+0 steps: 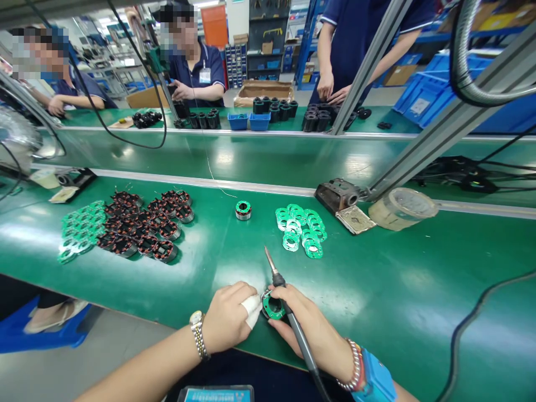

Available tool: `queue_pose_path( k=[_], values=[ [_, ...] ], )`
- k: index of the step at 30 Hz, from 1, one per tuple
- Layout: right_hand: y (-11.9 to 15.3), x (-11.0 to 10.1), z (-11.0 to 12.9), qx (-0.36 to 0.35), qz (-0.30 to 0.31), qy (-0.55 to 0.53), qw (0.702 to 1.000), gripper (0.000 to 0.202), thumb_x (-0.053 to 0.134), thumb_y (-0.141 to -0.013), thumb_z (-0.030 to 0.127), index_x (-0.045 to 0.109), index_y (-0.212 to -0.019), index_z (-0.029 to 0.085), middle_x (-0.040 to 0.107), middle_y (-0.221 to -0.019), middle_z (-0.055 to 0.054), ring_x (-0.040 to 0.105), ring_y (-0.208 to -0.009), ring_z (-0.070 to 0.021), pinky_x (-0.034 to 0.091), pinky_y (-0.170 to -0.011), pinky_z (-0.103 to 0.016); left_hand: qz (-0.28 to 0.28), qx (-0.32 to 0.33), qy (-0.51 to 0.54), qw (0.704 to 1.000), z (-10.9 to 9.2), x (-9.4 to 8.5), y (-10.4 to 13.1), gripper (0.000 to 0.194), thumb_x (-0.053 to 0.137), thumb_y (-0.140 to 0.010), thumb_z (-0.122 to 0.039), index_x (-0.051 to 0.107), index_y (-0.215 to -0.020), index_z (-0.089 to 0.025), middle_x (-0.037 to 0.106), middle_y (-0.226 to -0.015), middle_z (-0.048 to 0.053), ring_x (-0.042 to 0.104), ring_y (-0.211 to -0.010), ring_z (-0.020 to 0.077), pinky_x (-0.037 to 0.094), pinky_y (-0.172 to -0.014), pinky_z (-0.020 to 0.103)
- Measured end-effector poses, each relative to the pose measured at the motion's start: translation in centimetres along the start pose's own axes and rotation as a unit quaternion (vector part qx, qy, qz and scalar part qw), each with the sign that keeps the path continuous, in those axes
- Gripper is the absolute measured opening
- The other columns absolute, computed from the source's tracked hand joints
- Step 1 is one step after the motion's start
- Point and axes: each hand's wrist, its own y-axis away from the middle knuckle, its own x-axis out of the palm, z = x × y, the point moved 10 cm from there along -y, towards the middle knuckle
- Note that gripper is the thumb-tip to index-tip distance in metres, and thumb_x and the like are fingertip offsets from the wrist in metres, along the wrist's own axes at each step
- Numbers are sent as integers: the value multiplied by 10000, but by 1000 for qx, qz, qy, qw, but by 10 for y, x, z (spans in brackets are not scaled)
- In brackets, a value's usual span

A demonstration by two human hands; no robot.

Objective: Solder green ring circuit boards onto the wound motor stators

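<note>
A motor stator with a green ring-shaped circuit board (pixel 267 305) on its face is held low over the bench, tilted towards me. My left hand (pixel 228 318), with white wrapping on a finger, is closed at the stator's left side. My right hand (pixel 312 321) grips a soldering iron (pixel 299 338) and also steadies the stator from the right with thumb and fingers. The iron's bare tip points up and away, apart from the board. Farther forward, another stator with a green board (pixel 243 210) stands upright on the green bench (pixel 221 262).
Wound stators (pixel 146 223) and green boards (pixel 84 223) lie left; loose ring boards (pixel 292 240) lie right of centre. A soldering iron stand (pixel 341 195) and plastic tub (pixel 402 209) stand beyond. A black cable (pixel 458 329) crosses the right side. Co-workers (pixel 196 72) work across the line.
</note>
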Motion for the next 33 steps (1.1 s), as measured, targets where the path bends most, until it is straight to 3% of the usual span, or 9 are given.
queue_pose_path(
  k=[5, 12, 17, 19, 21, 24, 27, 30, 33],
  values=[
    [3, -1, -1, 3, -35, 4, 999, 392, 537, -714, 41, 444, -1058, 206, 592, -897, -72, 613, -783, -192, 532, -694, -312, -58, -102, 6, 993, 1, -3, 4, 181, 422, -815, -129, 574, -723, -166, 614, -675, 65, 562, -591, 167, 478, -540, 280],
    [0, -2, -3, -12, -42, -8, 999, 398, 544, -730, 54, 439, -1081, 210, 615, -938, -85, 637, -832, -205, 544, -723, -322, -95, -95, -16, 991, -14, 3, 27, 349, 372, -825, -86, 520, -1134, -152, 655, -993, 135, 626, -907, 234, 529, -803, 362],
    [-2, -3, -3, -50, 6, -36, 998, 429, 564, -744, 71, 399, -1112, 218, 563, -1159, -143, 581, -1054, -231, 502, -857, -377, -56, -137, 142, 979, -1, 13, 27, 314, 455, -828, -151, 474, -1141, -158, 507, -1273, 170, 508, -1156, 244, 478, -927, 381],
    [0, -7, -6, -44, 3, -29, 999, 444, 583, -754, 99, 383, -1132, 218, 505, -1249, -169, 517, -1148, -246, 463, -912, -419, -30, -162, 211, 963, 9, 17, 26, 252, 469, -829, -167, 491, -1081, -167, 501, -1284, 161, 525, -1141, 225, 486, -916, 358],
    [3, -8, -9, -37, 7, -27, 999, 457, 582, -769, 110, 367, -1157, 218, 488, -1273, -181, 501, -1169, -241, 456, -921, -429, -6, -172, 244, 954, 18, 19, 23, 245, 460, -842, -164, 493, -1084, -174, 592, -1176, 138, 602, -1028, 197, 519, -853, 321],
    [6, -7, -10, -40, 22, -37, 998, 429, 550, -790, 100, 368, -1158, 227, 500, -1266, -174, 498, -1175, -225, 458, -920, -424, 23, -129, 196, 972, 26, 14, 12, 250, 438, -868, -188, 529, -1100, -174, 685, -960, 103, 657, -850, 188, 539, -756, 304],
    [6, -6, -11, -46, 27, -44, 998, 409, 545, -796, 102, 373, -1146, 225, 509, -1258, -173, 491, -1182, -221, 454, -925, -423, 52, -16, 117, 992, 20, 6, -3, 232, 406, -888, -205, 602, -1012, -180, 691, -905, 98, 647, -817, 192, 518, -735, 304],
    [6, -6, -11, -53, 26, -43, 997, 408, 541, -800, 107, 368, -1152, 220, 509, -1259, -178, 493, -1181, -221, 456, -922, -421, 79, 72, 65, 992, 11, 2, -13, 265, 366, -903, -181, 630, -923, -171, 689, -859, 96, 632, -771, 180, 497, -693, 288],
    [6, -6, -10, -60, 19, -41, 997, 389, 528, -808, 112, 369, -1148, 216, 520, -1244, -178, 506, -1168, -220, 463, -916, -413, 75, 113, 26, 990, 4, 2, -17, 303, 334, -906, -163, 631, -847, -147, 677, -780, 96, 607, -699, 171, 482, -642, 280]
  ],
)
